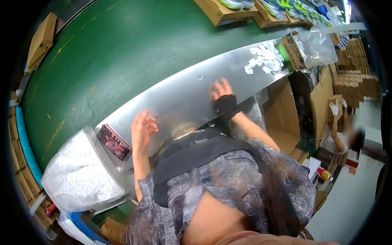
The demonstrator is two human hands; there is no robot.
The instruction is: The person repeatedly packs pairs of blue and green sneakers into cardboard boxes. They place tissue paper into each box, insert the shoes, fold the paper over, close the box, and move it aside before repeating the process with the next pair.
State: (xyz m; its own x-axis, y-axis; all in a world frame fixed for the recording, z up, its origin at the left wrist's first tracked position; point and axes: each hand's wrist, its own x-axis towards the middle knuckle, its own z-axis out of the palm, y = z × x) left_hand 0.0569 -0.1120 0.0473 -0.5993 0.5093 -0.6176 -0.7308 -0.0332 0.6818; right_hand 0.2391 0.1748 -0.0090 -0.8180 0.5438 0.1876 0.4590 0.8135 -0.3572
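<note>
Over the silver metal ledge (175,94) in front of me, both hands are raised with nothing in them. My left hand (143,130) is bare, its fingers apart and a little bent, near a phone (113,142) with a lit screen. My right hand (223,97) wears a black fingerless glove. Its fingers are spread above the ledge and slightly blurred. Farther right on the ledge lies a loose heap of small white packets (267,58). Beside the phone at the left sits a bulky white plastic bag (83,169).
Beyond the ledge runs a wide green surface (122,49). Cartons with shoes (228,14) line its far right, and a brown box (41,41) stands far left. An open carton (281,114) is by my right arm. At right, a co-worker's gloved hands (334,108) hold a carton.
</note>
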